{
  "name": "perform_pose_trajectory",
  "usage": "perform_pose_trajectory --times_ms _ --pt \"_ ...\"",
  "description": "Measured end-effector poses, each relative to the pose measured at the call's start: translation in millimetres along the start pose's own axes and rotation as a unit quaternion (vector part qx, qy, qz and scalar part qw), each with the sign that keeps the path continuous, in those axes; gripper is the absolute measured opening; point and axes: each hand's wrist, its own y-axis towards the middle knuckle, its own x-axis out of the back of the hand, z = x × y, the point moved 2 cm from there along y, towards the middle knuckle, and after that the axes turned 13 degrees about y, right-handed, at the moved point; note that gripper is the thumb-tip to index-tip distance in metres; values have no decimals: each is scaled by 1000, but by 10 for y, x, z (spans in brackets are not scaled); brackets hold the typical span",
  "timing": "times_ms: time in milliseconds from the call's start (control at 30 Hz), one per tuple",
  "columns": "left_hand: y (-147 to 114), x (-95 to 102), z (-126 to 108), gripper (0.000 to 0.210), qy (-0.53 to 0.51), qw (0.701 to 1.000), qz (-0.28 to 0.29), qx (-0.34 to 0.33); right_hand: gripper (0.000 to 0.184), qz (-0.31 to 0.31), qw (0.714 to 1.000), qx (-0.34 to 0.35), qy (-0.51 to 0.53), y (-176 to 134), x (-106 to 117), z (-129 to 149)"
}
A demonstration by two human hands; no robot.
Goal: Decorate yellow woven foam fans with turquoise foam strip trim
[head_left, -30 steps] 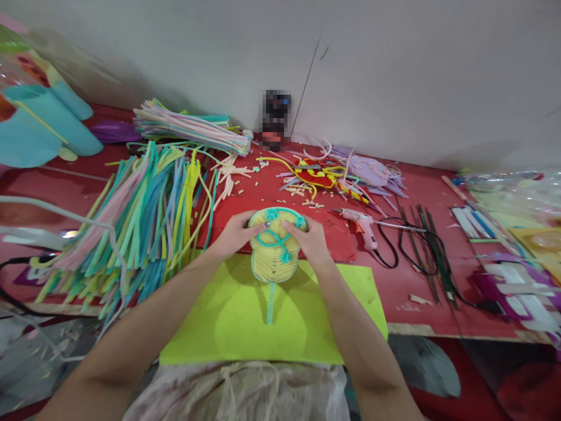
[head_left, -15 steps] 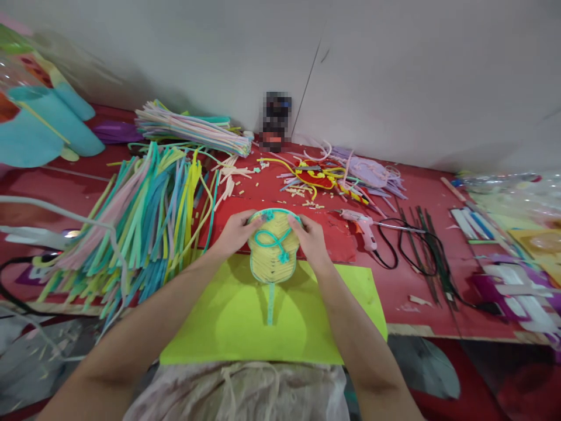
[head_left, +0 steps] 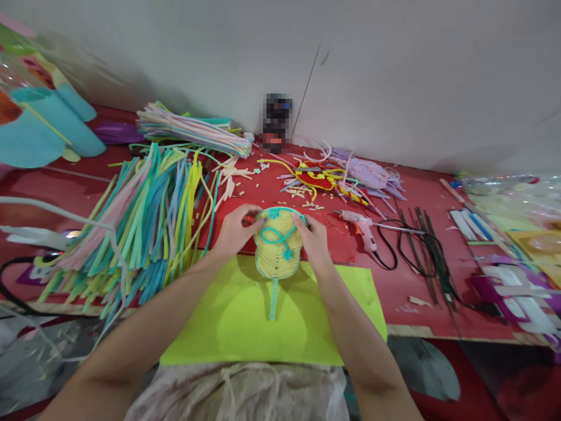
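Observation:
Upright between my hands is a yellow hand fan point(head_left: 277, 262) with teal edging, a teal looped cord and two small teal flowers on its face. Its pale teal handle point(head_left: 273, 299) points down over the yellow-green sheet point(head_left: 228, 339). My left hand point(head_left: 239, 231) pinches the fan's upper left rim, thumb in front. On the upper right rim, my right hand point(head_left: 314, 238) grips with its thumb near the end of the looped cord. The fingers behind the fan are hidden.
Many coloured pipe cleaners point(head_left: 144, 228) lie on the left of the red table point(head_left: 385, 304). A pink glue gun point(head_left: 362, 225) with a black cord rests at the right. Cut bits point(head_left: 307, 193) and a purple woven piece point(head_left: 363, 166) lie toward the wall.
The fan has shifted slightly right and up, and its face has tilted a little. My left hand's fingers have arched, opening a gap between thumb and forefinger.

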Motion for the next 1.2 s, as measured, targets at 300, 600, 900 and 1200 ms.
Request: perform_pose_trajectory --times_ms 300,600,900,1200 --pt "-12 35 24 27 82 996 -12 -32 38 9 1000 6 -21 -12 -15 22" --pt "-7 48 62 23 130 990 -33 -35 41 3 999 9 -39 -17 -18 45" --pt "73 -19 187 35 -69 993 61 79 43 -4 999 2 -35 -3 -11 26" --pt "68 -16 190 35 -36 996 56 65 43 5 999 11 -43 -17 -21 48"
